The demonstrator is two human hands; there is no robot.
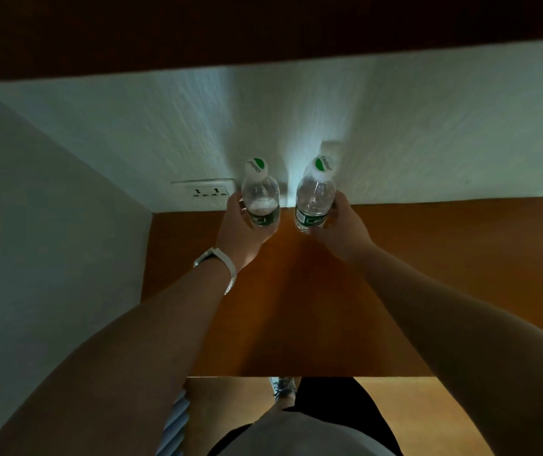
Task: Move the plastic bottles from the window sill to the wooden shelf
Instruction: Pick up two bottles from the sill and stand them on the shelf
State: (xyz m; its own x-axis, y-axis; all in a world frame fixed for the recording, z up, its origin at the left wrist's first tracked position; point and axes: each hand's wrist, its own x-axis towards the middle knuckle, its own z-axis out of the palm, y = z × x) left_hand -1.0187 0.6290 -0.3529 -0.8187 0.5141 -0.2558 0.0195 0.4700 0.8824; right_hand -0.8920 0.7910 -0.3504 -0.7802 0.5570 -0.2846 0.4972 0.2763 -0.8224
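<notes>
Two-handed placement of water bottles at the wooden shelf. The left grip is curled round the lower body of the left bottle, and the right grip is likewise wrapped round the right bottle. Both are grasping, neither released. The bottles stand near each other, white caps up, at the back of the shelf close to the white wall, with a wall socket just beside the left one. The hands hide the bases, so contact with the shelf cannot be confirmed.

Likely hazards: letting go before a base sits flat would probably tip a bottle. The narrow gap between them means one falling bottle could knock over the other or strike the wall.
</notes>
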